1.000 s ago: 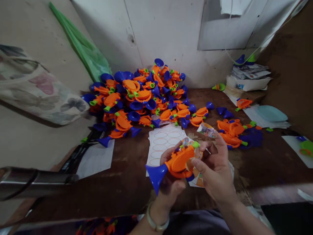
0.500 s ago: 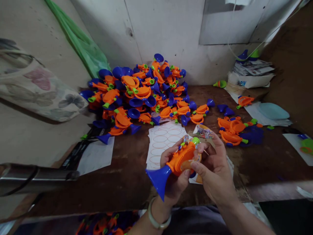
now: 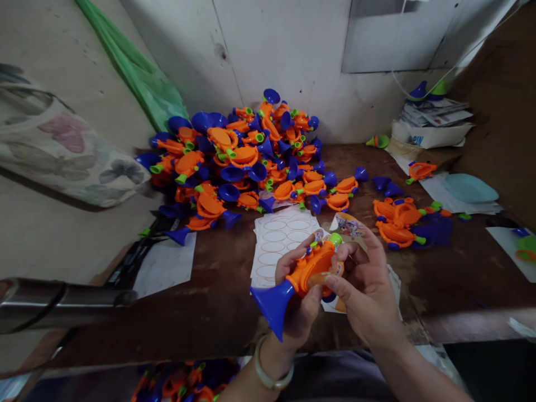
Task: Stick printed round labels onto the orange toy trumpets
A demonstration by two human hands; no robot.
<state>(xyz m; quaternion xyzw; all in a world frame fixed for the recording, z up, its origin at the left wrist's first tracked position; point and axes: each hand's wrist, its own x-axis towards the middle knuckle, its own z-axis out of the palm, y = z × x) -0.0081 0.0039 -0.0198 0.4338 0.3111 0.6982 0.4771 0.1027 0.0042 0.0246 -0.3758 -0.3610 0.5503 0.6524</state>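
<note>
An orange toy trumpet with a blue bell and a green mouthpiece lies tilted across my left hand. The fingers of that hand wrap behind it, and the thumb presses near its lower edge. My right hand pinches a small orange sticker against the trumpet's oval face, thumb in front. How much of the sticker touches the face is hard to make out. Behind the right fingers shows a colourfully printed sheet, partly hidden by the hand.
A large pile of toy trumpets stands against the wall. Sheets with oval outlines lie behind my hands. To the right are a few orange trumpet bodies, blue bells and a pale blue dish. A metal tube juts in from the left.
The sticker and the right fingers have shifted very slightly at the trumpet's face. Both hands keep their grip, and the pile stays as it was.
</note>
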